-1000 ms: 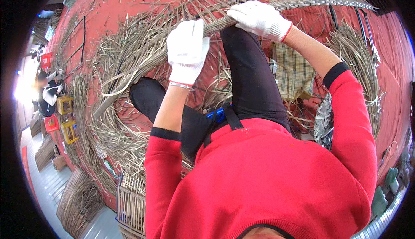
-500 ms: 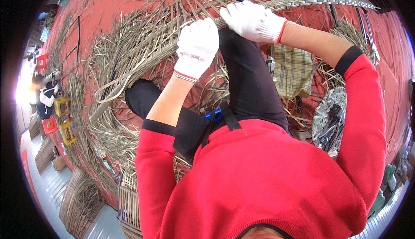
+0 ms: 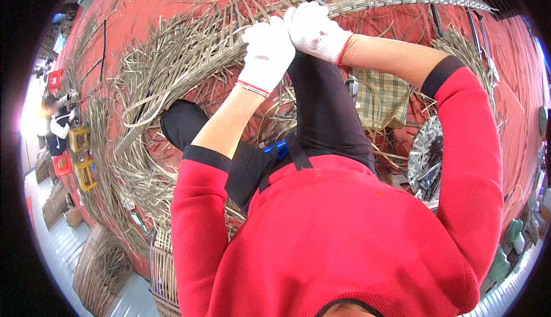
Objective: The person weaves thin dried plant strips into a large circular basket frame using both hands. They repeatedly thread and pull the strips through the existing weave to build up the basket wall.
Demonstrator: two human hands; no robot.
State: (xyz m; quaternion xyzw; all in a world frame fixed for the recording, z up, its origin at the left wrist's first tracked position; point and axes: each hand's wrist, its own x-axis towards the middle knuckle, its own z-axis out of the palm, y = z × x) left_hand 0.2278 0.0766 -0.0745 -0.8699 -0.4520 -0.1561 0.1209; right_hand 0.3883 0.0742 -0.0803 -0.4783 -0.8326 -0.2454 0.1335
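Observation:
In front of me lies a wicker panel with a thick braided rim (image 3: 396, 0), its loose wicker strips (image 3: 172, 50) fanning away on the far side. My left hand (image 3: 267, 50), in a white knit glove, is closed at the rim. Right beside it, my right hand (image 3: 314, 31), gloved the same way, is closed on the rim too. The two gloves touch above my raised knee. My fingertips are mostly hidden, so any single strip pinched in them does not show.
Loose strips cover the red floor around my legs. A plaid cloth (image 3: 379, 96) and a grey woven basket (image 3: 423, 159) are at my right. Far left, a person (image 3: 57, 129) is near yellow stools (image 3: 86, 173) and a red stool (image 3: 62, 164). Wicker pieces (image 3: 102, 271) stand lower left.
My right hand has slid left along the rim and my left hand a little right, closing the gap between them. The view has shifted slightly.

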